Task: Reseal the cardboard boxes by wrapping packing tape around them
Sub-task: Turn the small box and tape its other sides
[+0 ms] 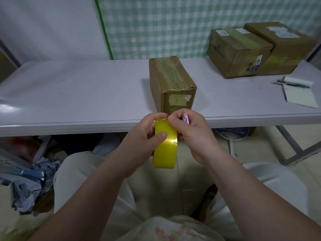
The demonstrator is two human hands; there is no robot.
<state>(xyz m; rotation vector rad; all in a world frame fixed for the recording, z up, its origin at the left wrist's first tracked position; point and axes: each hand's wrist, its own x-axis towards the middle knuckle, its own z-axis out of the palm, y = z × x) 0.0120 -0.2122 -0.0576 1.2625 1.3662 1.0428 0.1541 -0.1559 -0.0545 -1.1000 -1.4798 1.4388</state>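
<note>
Tape roll (165, 150) held on edge, just short of the counter (69, 94) rim. Left hand (147, 136) curls round the roll. Right hand (191, 134) fingers (173, 119) pinch at its top edge (a small pink-and-blue item (185, 118) sits in the same hand). The small box (172, 84) stands directly beyond the fingers, long axis running away, with an unobstructed path to it. Two larger boxes (239, 51) and a notepad (298, 94) lie well to the right.

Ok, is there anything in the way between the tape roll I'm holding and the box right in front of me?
Nothing visible. The tape roll, gripped by the left hand and pinched at its top by the right hand, is just short of the table edge, and the small box stands right behind it.
</note>
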